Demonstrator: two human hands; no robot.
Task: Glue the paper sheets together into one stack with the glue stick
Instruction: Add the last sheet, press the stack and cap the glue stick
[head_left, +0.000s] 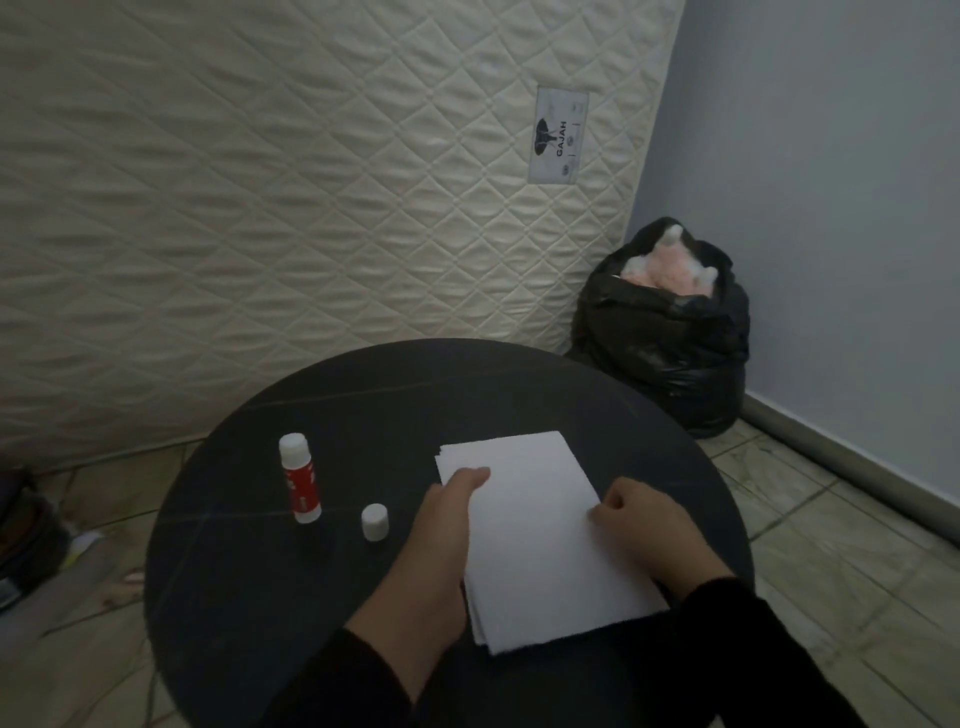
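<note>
Paper sheets: stacked at table centre, edges uneven; I cannot count them.
Left hand: curled, gripping 9 o'clock edge.
Right hand: fisted on 3 o'clock edge; grip unclear.
Glue stick: uncapped, upright, 9 o'clock; cap beside.

White paper stack flat, uncapped glue stick upright beside

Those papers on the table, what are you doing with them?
A person is pressing both hands on a stack of white paper sheets on a round dark table: left hand on its left edge, right hand on its right. The glue stick stands uncapped nearby, its cap beside it.
</note>
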